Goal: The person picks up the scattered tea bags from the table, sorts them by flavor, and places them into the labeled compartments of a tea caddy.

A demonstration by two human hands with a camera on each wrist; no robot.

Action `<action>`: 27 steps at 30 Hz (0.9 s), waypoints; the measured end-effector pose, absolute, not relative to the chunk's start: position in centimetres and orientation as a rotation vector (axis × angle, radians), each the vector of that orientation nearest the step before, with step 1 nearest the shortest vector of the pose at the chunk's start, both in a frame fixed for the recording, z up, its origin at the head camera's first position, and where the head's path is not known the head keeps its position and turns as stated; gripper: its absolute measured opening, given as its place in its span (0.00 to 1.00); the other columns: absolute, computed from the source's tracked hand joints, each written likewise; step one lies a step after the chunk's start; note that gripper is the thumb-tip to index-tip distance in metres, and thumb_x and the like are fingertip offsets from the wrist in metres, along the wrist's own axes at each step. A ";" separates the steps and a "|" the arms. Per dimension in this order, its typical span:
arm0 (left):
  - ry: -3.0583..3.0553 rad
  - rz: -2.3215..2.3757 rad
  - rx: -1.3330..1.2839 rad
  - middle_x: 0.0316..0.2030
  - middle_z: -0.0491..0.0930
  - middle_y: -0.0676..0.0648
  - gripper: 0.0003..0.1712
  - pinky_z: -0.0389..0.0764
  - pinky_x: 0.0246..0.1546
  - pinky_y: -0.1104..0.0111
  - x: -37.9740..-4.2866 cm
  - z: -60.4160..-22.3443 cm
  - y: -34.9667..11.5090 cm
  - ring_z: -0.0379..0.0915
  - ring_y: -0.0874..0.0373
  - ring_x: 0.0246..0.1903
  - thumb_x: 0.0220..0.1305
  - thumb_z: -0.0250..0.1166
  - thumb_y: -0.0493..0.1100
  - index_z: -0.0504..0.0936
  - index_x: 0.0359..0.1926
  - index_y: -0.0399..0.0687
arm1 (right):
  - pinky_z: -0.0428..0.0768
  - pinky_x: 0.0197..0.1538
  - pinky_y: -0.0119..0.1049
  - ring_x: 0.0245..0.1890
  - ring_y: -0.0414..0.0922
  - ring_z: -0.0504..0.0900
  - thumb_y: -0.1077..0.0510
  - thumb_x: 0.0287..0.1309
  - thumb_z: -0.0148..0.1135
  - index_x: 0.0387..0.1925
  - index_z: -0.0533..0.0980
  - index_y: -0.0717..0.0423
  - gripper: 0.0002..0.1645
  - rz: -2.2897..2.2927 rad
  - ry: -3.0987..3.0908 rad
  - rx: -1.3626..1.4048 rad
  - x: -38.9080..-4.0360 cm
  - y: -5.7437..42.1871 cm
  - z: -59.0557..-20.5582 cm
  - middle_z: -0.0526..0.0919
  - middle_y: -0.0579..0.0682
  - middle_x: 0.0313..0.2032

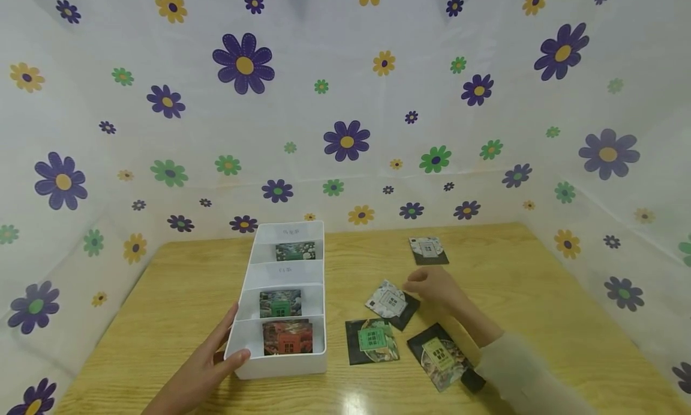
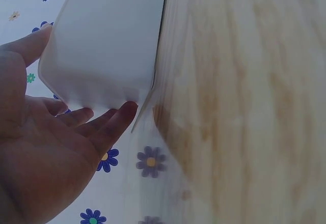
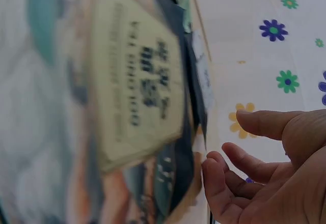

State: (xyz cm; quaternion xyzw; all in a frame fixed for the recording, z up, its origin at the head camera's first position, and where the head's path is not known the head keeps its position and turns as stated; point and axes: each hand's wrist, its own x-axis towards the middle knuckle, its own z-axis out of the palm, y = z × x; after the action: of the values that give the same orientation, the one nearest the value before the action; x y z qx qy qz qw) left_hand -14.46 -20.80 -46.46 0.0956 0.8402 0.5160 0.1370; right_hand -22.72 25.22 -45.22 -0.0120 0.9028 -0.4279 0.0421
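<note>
- We see the left hand (image 1: 207, 358) gripping the near left corner of the white box (image 1: 286, 365), thumb at the near rim and fingers along the side, probably to keep the box from sliding.
- The right hand (image 1: 434, 285) holds nothing that we can see, its thumb a little apart from loosely bent fingers; we cannot tell whether it touches the pale packet (image 1: 388, 300) just beside its fingertips.
- Ahead of the left hand, inside the box, lie a red packet (image 1: 291, 337), a dark green packet (image 1: 280, 303) and, farthest off, a blue-green packet (image 1: 295, 251); the dividers seem meant to keep kinds apart.
- Around the right hand, a far packet (image 1: 429, 248) lies beyond it, a green-labelled packet (image 1: 372, 341) and a yellow-labelled packet (image 1: 442, 356) nearer us, spread on the table (image 1: 189, 283), perhaps for easy reach.
</note>
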 end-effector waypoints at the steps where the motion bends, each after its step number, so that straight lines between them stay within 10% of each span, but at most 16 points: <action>1: 2.432 1.492 0.277 0.80 0.40 0.32 0.51 0.78 0.58 0.55 -14.5 -46.4 -20.8 0.51 0.29 0.74 0.78 0.60 0.49 0.35 0.84 0.50 | 0.77 0.33 0.37 0.29 0.43 0.78 0.58 0.64 0.70 0.39 0.85 0.66 0.12 -1.267 2.794 -0.053 -22.7 25.0 -45.4 0.85 0.52 0.34; 13: 2.440 1.481 0.257 0.81 0.39 0.31 0.51 0.75 0.61 0.48 -14.5 -46.6 -20.7 0.47 0.27 0.75 0.77 0.61 0.50 0.35 0.84 0.50 | 0.50 0.23 0.32 0.17 0.38 0.51 0.49 0.55 0.78 0.11 0.61 0.49 0.34 -0.901 2.938 -0.149 -22.1 23.1 -45.2 0.54 0.40 0.13; 21: 2.435 1.493 0.248 0.81 0.39 0.31 0.51 0.74 0.63 0.45 -14.4 -46.9 -20.8 0.48 0.27 0.75 0.77 0.61 0.50 0.35 0.84 0.51 | 0.53 0.24 0.32 0.19 0.39 0.56 0.50 0.52 0.81 0.18 0.71 0.54 0.26 -0.826 2.970 -0.110 -21.9 22.6 -45.1 0.61 0.41 0.17; 27: 2.431 1.491 0.233 0.81 0.39 0.32 0.51 0.73 0.63 0.44 -14.5 -46.8 -20.8 0.46 0.27 0.75 0.77 0.61 0.50 0.35 0.84 0.52 | 0.49 0.23 0.31 0.16 0.37 0.50 0.52 0.53 0.80 0.10 0.59 0.48 0.36 -0.947 2.889 -0.182 -22.2 23.0 -45.3 0.53 0.39 0.12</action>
State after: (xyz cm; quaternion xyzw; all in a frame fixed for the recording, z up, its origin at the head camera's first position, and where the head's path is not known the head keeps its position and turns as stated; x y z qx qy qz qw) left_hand -14.46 -20.77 -46.83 0.0806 0.8412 0.5161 0.1397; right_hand -22.16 23.01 -45.31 -0.0597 0.9475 -0.3105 0.0479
